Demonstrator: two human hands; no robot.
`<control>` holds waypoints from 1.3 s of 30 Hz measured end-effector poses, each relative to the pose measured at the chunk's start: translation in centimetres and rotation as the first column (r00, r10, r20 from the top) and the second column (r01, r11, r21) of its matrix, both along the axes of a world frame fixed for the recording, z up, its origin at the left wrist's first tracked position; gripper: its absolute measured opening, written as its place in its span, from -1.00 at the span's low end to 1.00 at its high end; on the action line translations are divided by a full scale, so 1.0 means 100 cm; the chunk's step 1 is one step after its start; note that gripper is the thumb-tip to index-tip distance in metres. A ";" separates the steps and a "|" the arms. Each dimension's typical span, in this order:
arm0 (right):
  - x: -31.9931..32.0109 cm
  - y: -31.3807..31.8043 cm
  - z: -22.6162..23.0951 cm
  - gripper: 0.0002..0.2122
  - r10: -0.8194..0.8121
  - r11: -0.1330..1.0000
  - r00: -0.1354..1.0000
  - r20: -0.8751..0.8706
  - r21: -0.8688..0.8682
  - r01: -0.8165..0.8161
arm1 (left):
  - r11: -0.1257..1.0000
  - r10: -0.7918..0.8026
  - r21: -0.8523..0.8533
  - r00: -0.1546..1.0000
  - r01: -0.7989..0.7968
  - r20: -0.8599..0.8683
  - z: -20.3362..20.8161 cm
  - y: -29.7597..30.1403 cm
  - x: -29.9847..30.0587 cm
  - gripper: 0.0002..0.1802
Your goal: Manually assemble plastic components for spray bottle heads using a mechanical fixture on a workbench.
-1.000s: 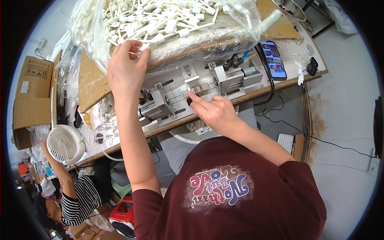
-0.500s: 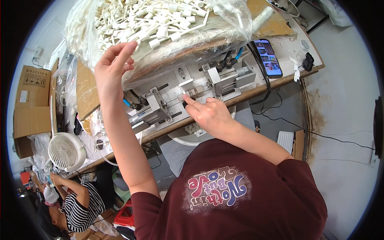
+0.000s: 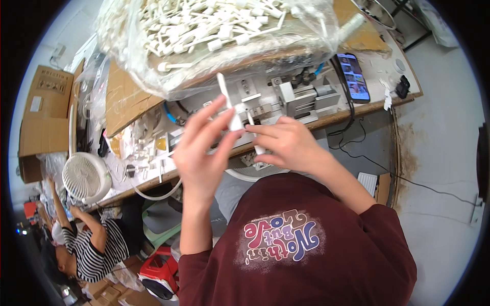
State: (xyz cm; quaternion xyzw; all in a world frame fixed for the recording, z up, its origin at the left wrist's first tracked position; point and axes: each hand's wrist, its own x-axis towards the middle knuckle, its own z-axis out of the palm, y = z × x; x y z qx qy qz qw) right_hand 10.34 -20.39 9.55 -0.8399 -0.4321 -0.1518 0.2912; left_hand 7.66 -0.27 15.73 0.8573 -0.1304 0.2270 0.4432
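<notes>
The left hand (image 3: 201, 145) is raised over the near side of the counter (image 3: 377, 64), its fingers gripping a white plastic stick (image 3: 223, 86) that stands steeply tilted, with its wide end down near the thumb. The right hand (image 3: 292, 145), just beside it, has thumb and fingers closed about a second white stick (image 3: 251, 119), also steeply tilted; part of this piece is covered by the fingers. Both pieces are in front of a metal machine (image 3: 301, 99) on the counter, partly hidden by the left hand; whether either stick touches it cannot be determined. Behind the machine, a clear plastic bag (image 3: 326, 25) lies open, with a heap of white parts (image 3: 204, 28) in it; one single part (image 3: 173, 66) lies near the bag's front edge, apart from the heap. A cardboard sheet (image 3: 125, 107) is at the bag's left. To the right of the machine are a phone (image 3: 356, 76) with its screen lit and a small black object (image 3: 402, 86). A white fan (image 3: 87, 176) stands at the left. Beyond the fan, a co-worker in a striped shirt (image 3: 104, 250) has arms extended toward the counter.
</notes>
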 end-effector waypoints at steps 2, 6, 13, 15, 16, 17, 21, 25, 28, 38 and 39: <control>0.009 -0.009 0.011 -0.78 0.041 0.992 0.998 -0.046 0.118 -0.035 | 0.997 0.025 0.071 1.000 -0.024 -0.003 -0.023 -0.001 -0.013 -0.63; 0.045 -0.012 0.044 -0.94 -0.243 0.904 0.970 -0.024 0.358 0.235 | 0.948 0.055 0.309 0.997 -0.070 0.058 -0.059 -0.008 -0.026 -0.67; 0.115 0.020 0.077 -0.77 -0.447 0.881 0.894 -0.005 0.169 0.442 | 0.885 0.067 0.456 0.994 -0.098 0.085 -0.083 -0.024 -0.019 -0.67; 0.133 0.028 0.077 -0.53 -0.453 0.887 0.891 -0.019 0.091 0.453 | 0.868 0.073 0.485 0.993 -0.108 0.091 -0.081 -0.026 -0.016 -0.68; 0.135 0.032 0.078 -0.51 -0.481 0.875 0.875 -0.046 0.039 0.483 | 0.868 0.065 0.487 0.994 -0.099 0.087 -0.080 -0.026 -0.014 -0.69; 0.138 0.036 0.081 -0.50 -0.510 0.860 0.857 -0.072 -0.015 0.511 | 0.868 0.056 0.489 0.995 -0.089 0.082 -0.079 -0.026 -0.012 -0.69; 0.146 0.042 0.099 -0.51 -0.511 0.859 0.818 -0.265 -0.183 0.478 | 0.878 0.050 0.475 0.998 -0.068 0.050 -0.078 -0.025 -0.012 -0.71; 0.158 0.043 0.090 -0.58 -0.478 0.877 0.843 -0.248 -0.197 0.439 | 0.876 0.051 0.477 0.998 -0.067 0.047 -0.077 -0.025 -0.013 -0.73; 0.157 0.041 0.084 -0.65 -0.448 0.893 0.875 -0.182 -0.131 0.430 | 0.883 0.066 0.462 0.997 -0.080 0.047 -0.080 -0.026 -0.013 -0.72; 0.110 0.020 0.063 -0.81 -0.306 0.949 0.820 0.483 0.224 0.222 | 0.897 0.062 0.439 0.998 -0.052 -0.008 -0.077 -0.021 -0.015 -0.66; 0.099 0.015 0.062 -0.79 -0.263 0.960 0.807 0.529 0.225 0.166 | 0.900 0.064 0.433 0.998 -0.048 -0.023 -0.075 -0.021 -0.015 -0.64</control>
